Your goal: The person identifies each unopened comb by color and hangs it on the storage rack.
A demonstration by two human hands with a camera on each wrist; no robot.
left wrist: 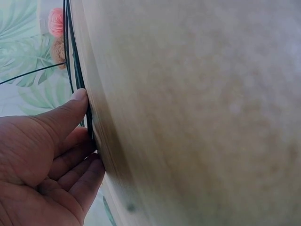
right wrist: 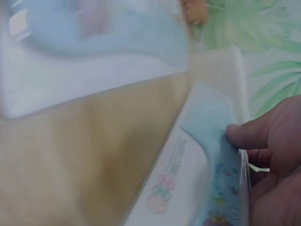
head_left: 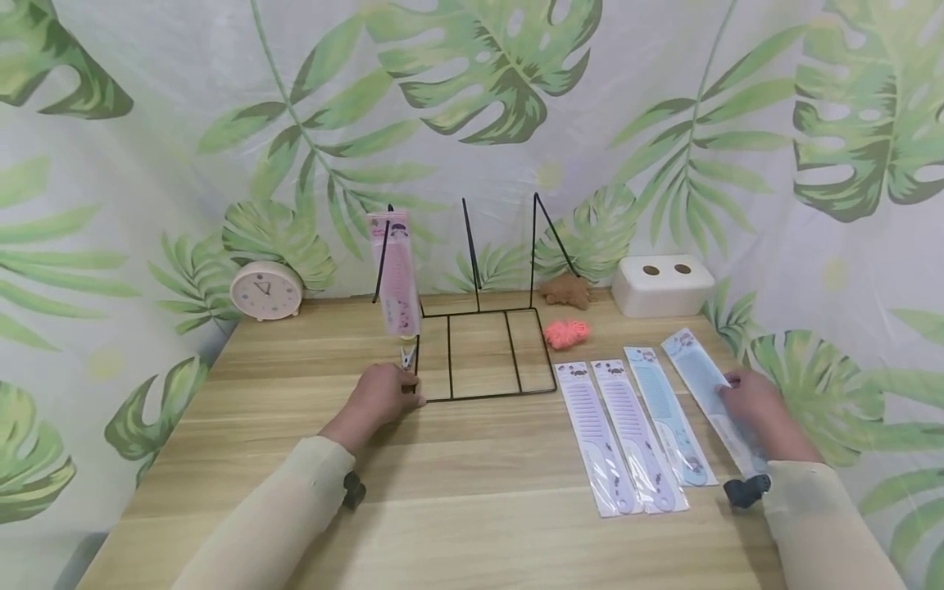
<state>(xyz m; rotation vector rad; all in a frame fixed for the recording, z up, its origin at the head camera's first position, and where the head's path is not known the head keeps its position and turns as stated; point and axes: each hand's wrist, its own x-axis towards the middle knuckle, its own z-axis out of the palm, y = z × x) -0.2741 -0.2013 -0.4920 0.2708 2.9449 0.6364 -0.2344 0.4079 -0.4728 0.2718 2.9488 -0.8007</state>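
Note:
My left hand (head_left: 382, 395) grips the front left corner of a black wire display rack (head_left: 479, 397). In the left wrist view its thumb lies along the dark wire (left wrist: 88, 113), fingers bent beneath. A pink packaged comb (head_left: 398, 283) hangs from the rack's left prong. At the right, my right hand (head_left: 760, 410) pinches the edge of a blue packaged comb (head_left: 701, 373); the right wrist view shows the thumb over its printed sleeve (right wrist: 183, 174). Beside it lie another blue packaged comb (head_left: 667, 414) and two purple packaged combs (head_left: 596, 434), side by side.
Behind the rack's right side are a pink yarn bundle (head_left: 566, 333) and a brown fuzzy item (head_left: 566, 290). A white box with two holes (head_left: 664, 295) stands at the back right, a round clock (head_left: 266, 291) at the back left. A leaf-print curtain (head_left: 472, 147) hangs behind the wooden table (head_left: 472, 524).

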